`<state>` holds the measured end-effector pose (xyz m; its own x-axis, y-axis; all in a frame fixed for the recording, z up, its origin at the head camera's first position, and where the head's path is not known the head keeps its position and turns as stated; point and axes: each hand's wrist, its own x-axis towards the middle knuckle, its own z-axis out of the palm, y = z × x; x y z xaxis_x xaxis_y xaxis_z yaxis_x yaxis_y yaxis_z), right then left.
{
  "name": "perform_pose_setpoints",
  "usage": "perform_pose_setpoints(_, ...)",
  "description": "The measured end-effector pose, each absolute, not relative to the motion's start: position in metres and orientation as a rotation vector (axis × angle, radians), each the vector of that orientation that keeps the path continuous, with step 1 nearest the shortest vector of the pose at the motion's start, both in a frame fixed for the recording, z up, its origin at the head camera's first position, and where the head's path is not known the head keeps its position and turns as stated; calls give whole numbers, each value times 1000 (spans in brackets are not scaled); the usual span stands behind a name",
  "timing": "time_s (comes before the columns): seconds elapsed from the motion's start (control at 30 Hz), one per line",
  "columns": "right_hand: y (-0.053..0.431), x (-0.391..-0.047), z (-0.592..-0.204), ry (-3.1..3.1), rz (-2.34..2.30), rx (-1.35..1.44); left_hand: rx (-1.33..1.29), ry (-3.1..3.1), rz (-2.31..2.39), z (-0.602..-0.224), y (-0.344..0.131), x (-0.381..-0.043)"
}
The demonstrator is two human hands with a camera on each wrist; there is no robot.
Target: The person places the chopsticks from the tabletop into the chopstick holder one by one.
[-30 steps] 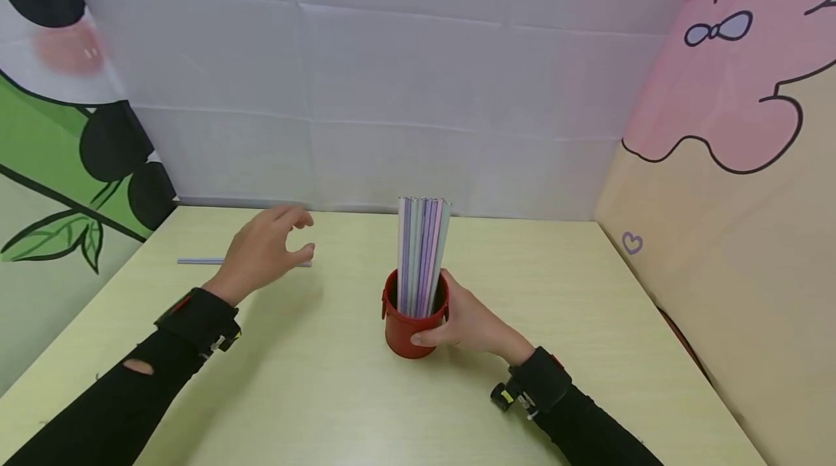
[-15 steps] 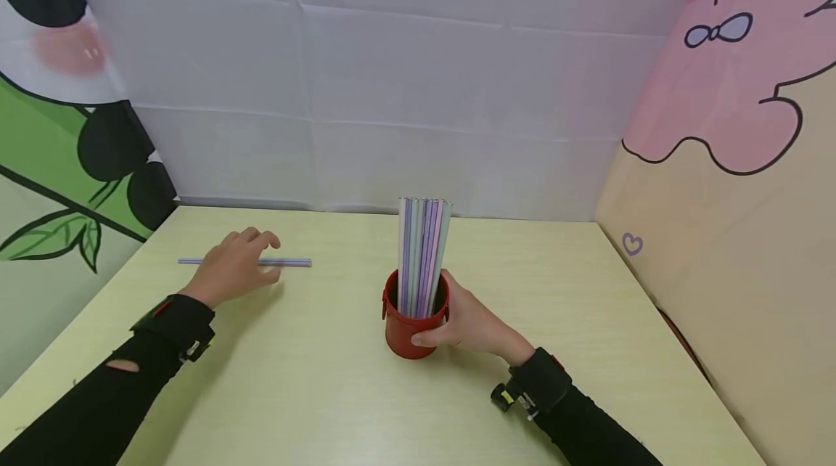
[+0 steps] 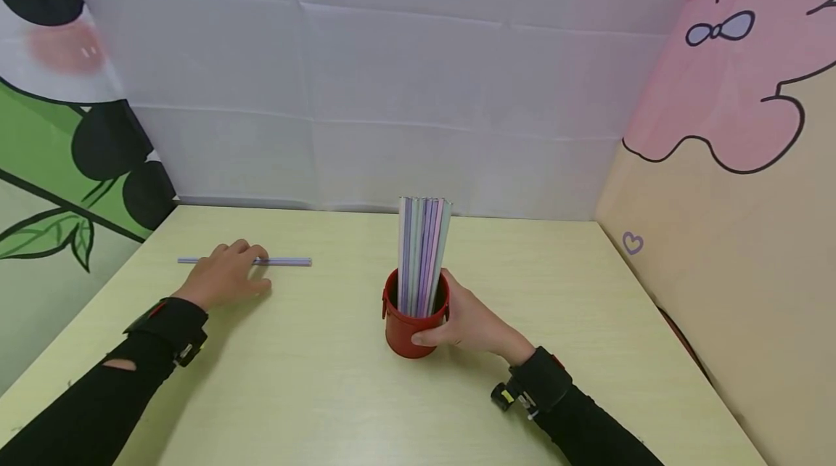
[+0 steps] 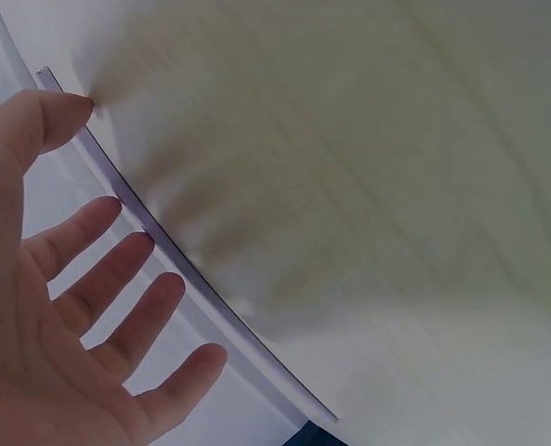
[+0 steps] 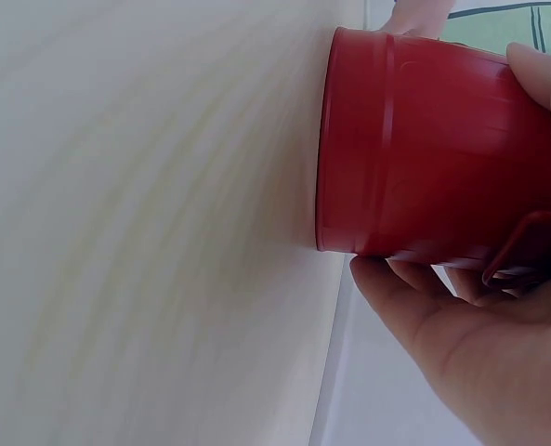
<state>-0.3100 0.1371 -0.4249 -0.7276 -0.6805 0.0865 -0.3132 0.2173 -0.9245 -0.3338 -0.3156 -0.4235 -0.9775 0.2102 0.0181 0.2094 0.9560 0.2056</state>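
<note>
A red bucket with small side handles stands upright on the table, holding a bundle of pastel drinking straws. My right hand grips the bucket's side, thumb toward the front; in the right wrist view fingers lie along the bucket wall. At the left, a pale purple straw lies crosswise on the table. Over its middle is my left hand, partly hiding it. The left wrist view has that hand's fingers spread and slightly bent, tips beside the straw; whether they touch it I cannot tell.
The pale wooden table ends at a white cloth backdrop. On the left rises a panel with a panda drawing, on the right a panel with a pink animal.
My left hand has moved left and down toward the table, coming over the lying straw and uncovering its right end. My right hand and the bucket have stayed in place.
</note>
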Motion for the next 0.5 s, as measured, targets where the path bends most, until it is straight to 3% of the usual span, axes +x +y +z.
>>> perform_pose_setpoints(0.5,137,-314,-429,2163,-1513,-930,493,3128,278,-430,-311,-340)
